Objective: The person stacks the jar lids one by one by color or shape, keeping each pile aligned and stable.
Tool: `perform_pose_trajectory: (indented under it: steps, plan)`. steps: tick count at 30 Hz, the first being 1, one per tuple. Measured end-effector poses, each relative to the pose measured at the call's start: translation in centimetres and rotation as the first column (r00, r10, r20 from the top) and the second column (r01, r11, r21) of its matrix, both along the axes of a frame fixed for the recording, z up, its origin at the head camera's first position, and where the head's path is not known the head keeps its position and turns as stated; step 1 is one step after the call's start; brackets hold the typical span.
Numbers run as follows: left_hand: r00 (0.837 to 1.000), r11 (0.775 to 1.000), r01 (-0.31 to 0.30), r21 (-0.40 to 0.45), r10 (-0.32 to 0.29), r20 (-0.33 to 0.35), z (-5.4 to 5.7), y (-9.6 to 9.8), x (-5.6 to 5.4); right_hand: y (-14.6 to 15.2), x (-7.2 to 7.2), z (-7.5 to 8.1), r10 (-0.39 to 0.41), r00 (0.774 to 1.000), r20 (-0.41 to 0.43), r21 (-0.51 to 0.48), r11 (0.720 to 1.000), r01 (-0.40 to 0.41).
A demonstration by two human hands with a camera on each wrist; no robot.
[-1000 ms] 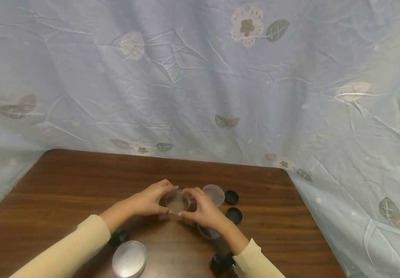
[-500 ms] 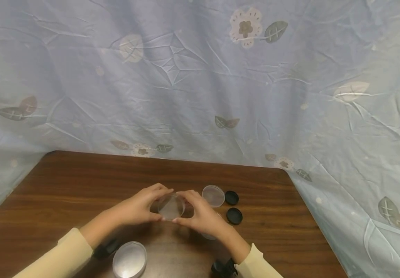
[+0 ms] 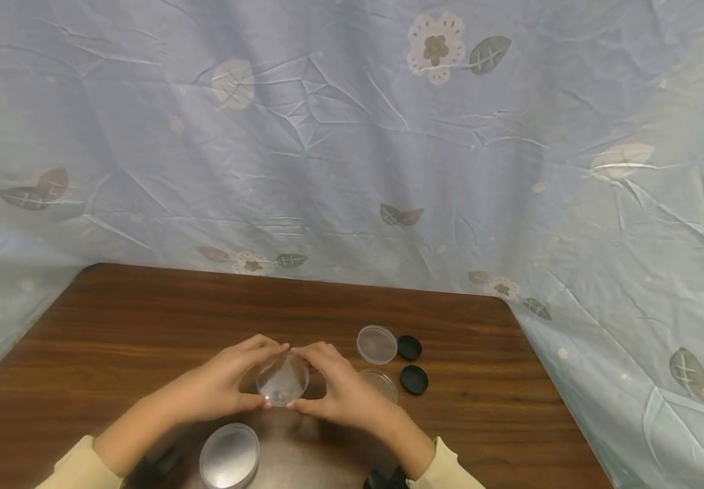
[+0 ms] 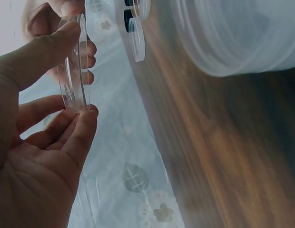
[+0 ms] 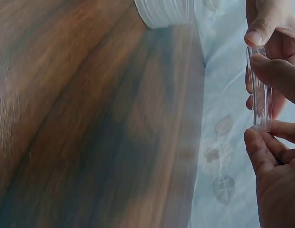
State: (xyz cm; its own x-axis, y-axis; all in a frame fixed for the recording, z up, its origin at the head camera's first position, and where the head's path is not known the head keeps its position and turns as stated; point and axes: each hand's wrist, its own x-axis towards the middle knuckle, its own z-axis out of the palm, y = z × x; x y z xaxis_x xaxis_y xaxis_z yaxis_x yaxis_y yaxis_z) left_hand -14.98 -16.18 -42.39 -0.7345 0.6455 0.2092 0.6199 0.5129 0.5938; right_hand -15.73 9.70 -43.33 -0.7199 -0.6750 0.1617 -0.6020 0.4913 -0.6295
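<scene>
A clear petri dish [image 3: 282,380] is held over the table by both hands. My left hand [image 3: 220,384] pinches its left side between thumb and fingers. On the opposite side my right hand [image 3: 342,390] grips the rim the same way. Seen edge-on in the left wrist view, the dish [image 4: 73,71] shows thin walls, one part lying against another. The right wrist view also has the dish [image 5: 260,90] edge-on, thumbs at one end and fingertips at the other. Just below the left hand stands a stack of clear round dishes [image 3: 229,455].
Right of the hands lie a clear round dish [image 3: 377,344] and another clear dish [image 3: 383,382], partly covered by the right hand. Two black shallow round pieces [image 3: 411,363] sit beside them. A patterned cloth [image 3: 352,136] hangs behind the wooden table [image 3: 205,299].
Both hands have carried the petri dish left and nearer to the body. The dish at the right is less covered by the right hand now. Things on the table stay put.
</scene>
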Motion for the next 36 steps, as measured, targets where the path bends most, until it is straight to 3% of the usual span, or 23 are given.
perform_pose_trajectory:
  steps: [7, 14, 19, 26, 32, 36]
  plan:
    - [0.998, 0.999, -0.039, -0.005, 0.039, -0.051, -0.6, -1.4, 1.9, -1.2, 1.0, -0.6, 0.064, 0.998, 0.01, 0.006, 0.998, -0.064]
    - [0.99, 0.999, -0.037, 0.024, 0.04, -0.139, -2.3, -3.2, 3.5, -2.7, 2.3, -1.3, 0.136, 0.991, 0.007, 0.01, 0.991, -0.136]
    - [0.969, 0.997, -0.055, 0.057, 0.067, -0.237, -3.8, -4.1, 4.6, -3.5, 2.9, -1.9, 0.176, 0.984, -0.043, 0.041, 0.984, -0.174]
    - [0.961, 0.989, -0.112, 0.095, 0.132, -0.242, -5.5, -5.0, 6.3, -4.1, 3.7, -2.9, 0.182, 0.977, -0.111, 0.073, 0.982, -0.175]
    - [0.914, 0.971, -0.191, 0.144, 0.23, -0.334, -7.1, -5.1, 7.5, -4.4, 4.4, -3.6, 0.144, 0.97, -0.198, 0.031, 0.99, -0.141]
    - [0.892, 0.954, -0.252, 0.164, 0.295, -0.342, -7.6, -5.2, 8.3, -4.5, 4.7, -4.0, 0.136, 0.96, -0.244, 0.011, 0.99, -0.138]
